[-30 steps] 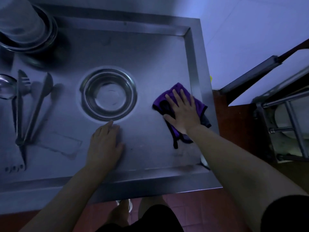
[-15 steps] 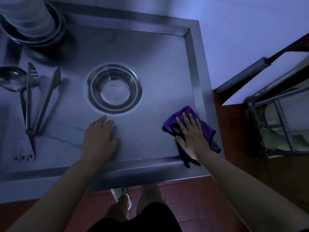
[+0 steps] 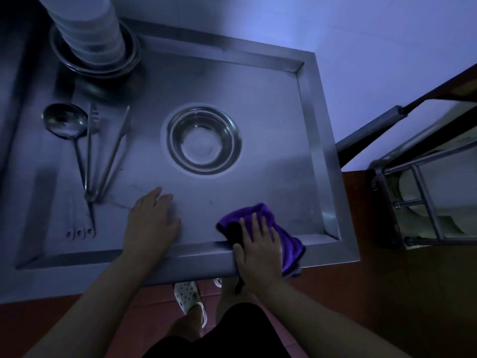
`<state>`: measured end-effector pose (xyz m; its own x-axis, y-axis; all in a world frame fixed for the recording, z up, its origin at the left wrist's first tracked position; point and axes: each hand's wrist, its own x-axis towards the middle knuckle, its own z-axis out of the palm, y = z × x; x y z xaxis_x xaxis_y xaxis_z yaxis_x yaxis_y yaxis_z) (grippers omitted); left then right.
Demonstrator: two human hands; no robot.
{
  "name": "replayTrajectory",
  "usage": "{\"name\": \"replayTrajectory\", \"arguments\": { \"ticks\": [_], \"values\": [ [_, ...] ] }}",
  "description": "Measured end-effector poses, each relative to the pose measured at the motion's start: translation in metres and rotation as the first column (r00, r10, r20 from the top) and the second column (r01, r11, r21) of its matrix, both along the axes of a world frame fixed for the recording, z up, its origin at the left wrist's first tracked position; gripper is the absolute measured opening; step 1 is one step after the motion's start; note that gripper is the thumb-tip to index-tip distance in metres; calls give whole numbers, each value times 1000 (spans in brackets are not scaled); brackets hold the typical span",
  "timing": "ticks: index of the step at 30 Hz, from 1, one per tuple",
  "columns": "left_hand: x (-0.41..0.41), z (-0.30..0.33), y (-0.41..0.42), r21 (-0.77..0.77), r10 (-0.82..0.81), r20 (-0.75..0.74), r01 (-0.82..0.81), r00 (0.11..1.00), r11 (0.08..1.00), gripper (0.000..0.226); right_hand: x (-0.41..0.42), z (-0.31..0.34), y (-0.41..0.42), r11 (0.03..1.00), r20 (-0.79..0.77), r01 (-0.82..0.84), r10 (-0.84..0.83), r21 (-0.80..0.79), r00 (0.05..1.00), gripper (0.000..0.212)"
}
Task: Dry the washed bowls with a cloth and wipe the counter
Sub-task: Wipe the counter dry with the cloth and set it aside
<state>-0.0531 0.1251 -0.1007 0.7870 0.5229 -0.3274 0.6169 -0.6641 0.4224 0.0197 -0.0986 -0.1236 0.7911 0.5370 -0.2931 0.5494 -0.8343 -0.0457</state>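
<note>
Steel makes up nearly everything under the hands: the counter [image 3: 258, 81] is a broad tray-like sheet with a raised lip all round, and it lies dull and faintly streaked — probably damp. The left hand [image 3: 149, 223] rests flat on it with fingers straight and close together, holding nothing; it looks placed there as a brace while the other arm works. Beyond the left hand's fingertips sits a single steel bowl [image 3: 204, 140], upright and hollow side up, apart from both hands. Farther off past the left hand, at the far corner, a stack of bowls [image 3: 93, 42] stands with pale ones piled high on wider metal ones, likely set out of the wiping path. Outward of the left hand lie a ladle [image 3: 64, 122] and tongs [image 3: 108, 151], side by side.

The right hand [image 3: 258, 249] presses the cloth [image 3: 286, 239] down with fingers extended and slightly spread, palm over the counter's near lip, so the wipe seems aimed at that edge. The cloth is purple and plush, bunched into folds beyond the fingertips, with a dark patch by the thumb side and a corner hanging over the lip — it sits directly under the palm.
</note>
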Motion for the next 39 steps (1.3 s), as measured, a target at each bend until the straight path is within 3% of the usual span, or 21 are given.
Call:
{"name": "replayTrajectory", "arguments": {
  "ticks": [5, 9, 14, 18, 22, 25, 29, 34, 39],
  "values": [
    [-12, -2, 23, 17, 70, -1, -70, 998, 997, 55, -34, -7, 75, 965, -95, -254, 260, 68, 961, 60],
    [-8, -10, 40, 27, 113, -10, -113, 993, 993, 55, -11, -22, 109, 915, -153, -367, 391, 166, 907, 63],
    [18, -20, 51, 46, 55, 25, -56, 998, 997, 54, 55, -29, 120, 862, 5, -407, 426, 302, 905, 54],
    [63, -35, 59, 97, -204, 15, 202, 979, 975, 52, 98, -31, 125, 833, 172, -409, 371, 373, 913, 40],
    [102, -48, 72, 189, -364, -67, 370, 929, 910, 55, 146, -21, 158, 864, 232, -367, 300, 345, 925, 41],
    [114, -56, 80, 226, -416, -210, 458, 885, 860, 68, 172, -20, 183, 923, 90, -357, 347, 142, 934, 41],
    [120, -57, 87, 221, -483, -203, 520, 852, 825, 66, 183, -40, 199, 867, -103, -482, 472, -123, 876, 25],
    [126, -58, 96, 202, -555, -201, 588, 807, 783, 61, 187, -54, 216, 872, -147, -486, 488, 53, 860, 23],
    [130, -59, 100, 226, -579, -210, 615, 788, 755, 57, 202, -56, 243, 761, -10, -639, 644, 108, 765, 16]
  ]
}}
